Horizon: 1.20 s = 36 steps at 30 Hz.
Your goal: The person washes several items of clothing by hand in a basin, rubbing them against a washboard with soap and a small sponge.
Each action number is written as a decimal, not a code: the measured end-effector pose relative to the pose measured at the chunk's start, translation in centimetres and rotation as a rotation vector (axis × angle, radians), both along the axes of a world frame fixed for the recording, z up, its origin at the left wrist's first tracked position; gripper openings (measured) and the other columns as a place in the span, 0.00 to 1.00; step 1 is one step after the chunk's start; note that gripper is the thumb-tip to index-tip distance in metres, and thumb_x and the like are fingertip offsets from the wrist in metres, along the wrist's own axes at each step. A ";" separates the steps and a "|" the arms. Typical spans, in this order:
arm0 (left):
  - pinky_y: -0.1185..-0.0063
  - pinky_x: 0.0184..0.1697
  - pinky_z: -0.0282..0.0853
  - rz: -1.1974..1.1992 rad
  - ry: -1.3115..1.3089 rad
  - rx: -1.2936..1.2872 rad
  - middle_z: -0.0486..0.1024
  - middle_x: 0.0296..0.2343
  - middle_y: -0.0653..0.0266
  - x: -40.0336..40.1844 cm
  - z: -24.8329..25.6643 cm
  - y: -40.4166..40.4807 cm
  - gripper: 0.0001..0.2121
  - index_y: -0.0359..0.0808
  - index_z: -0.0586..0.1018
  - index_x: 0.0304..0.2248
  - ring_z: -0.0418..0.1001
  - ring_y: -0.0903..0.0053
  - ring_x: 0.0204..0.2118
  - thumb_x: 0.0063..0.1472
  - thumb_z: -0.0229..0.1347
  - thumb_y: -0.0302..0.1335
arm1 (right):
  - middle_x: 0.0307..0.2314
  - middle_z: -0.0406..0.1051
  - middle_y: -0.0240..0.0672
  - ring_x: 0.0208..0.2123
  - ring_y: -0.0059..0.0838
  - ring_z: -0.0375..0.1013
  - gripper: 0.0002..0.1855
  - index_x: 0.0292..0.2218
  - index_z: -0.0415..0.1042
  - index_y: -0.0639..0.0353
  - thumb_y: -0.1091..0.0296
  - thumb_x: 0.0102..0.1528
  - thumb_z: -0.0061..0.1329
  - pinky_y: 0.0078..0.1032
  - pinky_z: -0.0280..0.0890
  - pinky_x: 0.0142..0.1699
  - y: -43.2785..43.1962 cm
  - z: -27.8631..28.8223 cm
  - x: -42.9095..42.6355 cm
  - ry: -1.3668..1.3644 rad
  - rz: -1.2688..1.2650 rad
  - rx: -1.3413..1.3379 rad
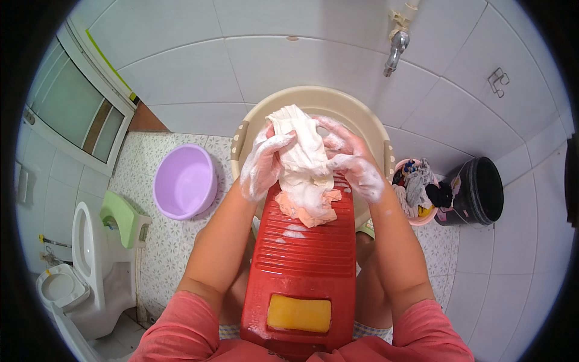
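Both my hands are covered in suds and hold a wet white cloth garment (301, 145) over the top of a red plastic washboard (305, 253). My left hand (267, 160) pinches its left side with the thumb in front. On the opposite side, my right hand (350, 158) grips the cloth's edge, fingers spread behind it. A crumpled peach-coloured cloth (312, 212), topped with foam, lies on the ridges just below. The washboard leans from my lap into a beige basin (316, 92). In its lower recess rests a yellow bar of soap (299, 313).
A purple basin (185, 181) stands on the patterned floor at left, near a green stool (120, 217) and a white toilet (97, 258). At right are a pink basin of clothes (416, 190) and a black bucket (484, 192). A metal tap (396, 52) juts from the wall.
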State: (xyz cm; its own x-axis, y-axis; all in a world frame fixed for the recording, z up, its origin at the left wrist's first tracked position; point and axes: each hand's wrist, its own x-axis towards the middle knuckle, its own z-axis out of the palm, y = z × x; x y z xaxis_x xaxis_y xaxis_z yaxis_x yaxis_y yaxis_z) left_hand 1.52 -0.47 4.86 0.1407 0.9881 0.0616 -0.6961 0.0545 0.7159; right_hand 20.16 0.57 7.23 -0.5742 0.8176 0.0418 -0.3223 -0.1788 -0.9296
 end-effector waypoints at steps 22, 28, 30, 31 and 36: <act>0.82 0.49 0.59 -0.509 0.457 -0.020 0.66 0.44 0.59 1.1 0.7 -1.2 0.31 0.28 0.61 0.50 0.64 0.77 0.46 0.46 0.57 0.23 | 0.36 0.69 0.39 0.37 0.27 0.71 0.18 0.42 0.64 0.69 0.75 0.48 0.48 0.23 0.66 0.43 0.8 -1.6 1.8 0.097 0.011 -0.342; 0.84 0.39 0.64 -0.233 0.689 -0.109 0.74 0.30 0.62 -0.3 1.2 -0.4 0.21 0.25 0.73 0.39 0.70 0.81 0.32 0.45 0.61 0.27 | 0.33 0.69 0.37 0.35 0.28 0.70 0.14 0.37 0.68 0.67 0.71 0.49 0.49 0.22 0.64 0.43 3.0 -4.1 2.7 0.113 -0.269 -0.210; 0.84 0.38 0.64 -0.217 0.787 -0.096 0.74 0.30 0.62 -0.6 1.8 -0.7 0.21 0.26 0.74 0.38 0.70 0.81 0.32 0.45 0.61 0.28 | 0.34 0.69 0.38 0.38 0.28 0.69 0.13 0.37 0.67 0.67 0.68 0.51 0.48 0.24 0.63 0.45 2.9 -2.7 2.4 0.331 -0.293 -0.382; 0.83 0.37 0.64 -0.203 0.883 -0.078 0.74 0.30 0.62 -0.6 2.0 -0.7 0.21 0.27 0.75 0.38 0.70 0.81 0.31 0.44 0.61 0.30 | 0.34 0.69 0.38 0.38 0.28 0.69 0.13 0.37 0.67 0.67 0.68 0.51 0.48 0.24 0.63 0.45 2.9 -2.4 2.4 0.332 -0.295 -0.380; 0.81 0.38 0.64 -0.004 1.112 -0.043 0.73 0.31 0.60 -0.7 0.0 0.4 0.19 0.28 0.75 0.35 0.70 0.78 0.33 0.46 0.60 0.34 | 0.39 0.68 0.42 0.42 0.34 0.68 0.18 0.43 0.63 0.68 0.65 0.55 0.43 0.29 0.62 0.49 2.8 -1.9 2.4 0.455 -0.279 -0.413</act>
